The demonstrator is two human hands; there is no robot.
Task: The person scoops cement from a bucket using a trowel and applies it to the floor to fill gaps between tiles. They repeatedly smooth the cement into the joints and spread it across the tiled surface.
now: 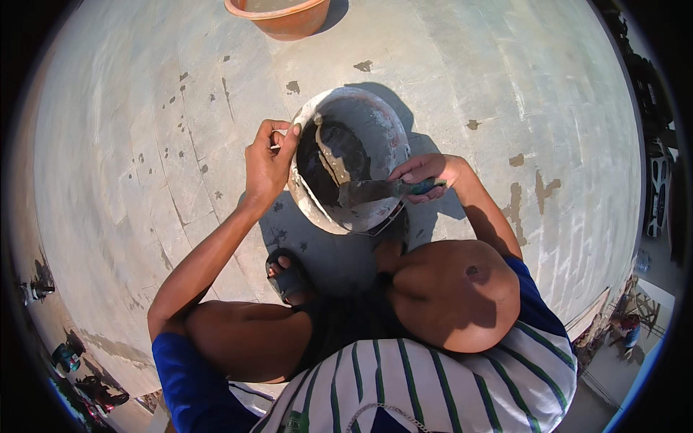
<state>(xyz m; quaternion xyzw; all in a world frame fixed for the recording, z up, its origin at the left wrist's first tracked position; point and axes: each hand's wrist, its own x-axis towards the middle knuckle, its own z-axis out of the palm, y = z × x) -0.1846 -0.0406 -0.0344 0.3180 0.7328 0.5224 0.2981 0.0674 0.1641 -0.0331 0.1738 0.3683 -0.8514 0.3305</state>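
A white bucket (395, 130), its walls smeared with grey, stands on the floor right in front of me. Wet grey mix (336, 141) that looks like cement lies inside, partly in shadow. My left hand (271, 162) grips the bucket's left rim, thumb over the edge. In my right hand (437, 173) is a putty knife (372, 190) with a flat blade and a dark handle, held at the bucket's right side. Its blade reaches in over the near part of the opening, and its tip touches or lies close to a wet lump of mix.
An orange basin (289, 20) holding greyish liquid stands farther off at the top. The pale tiled floor (469, 65) carries scattered damp spots. My sandalled foot (285, 274) and bent knees flank the bucket's near side. Parked motorbikes and clutter line the far right edge.
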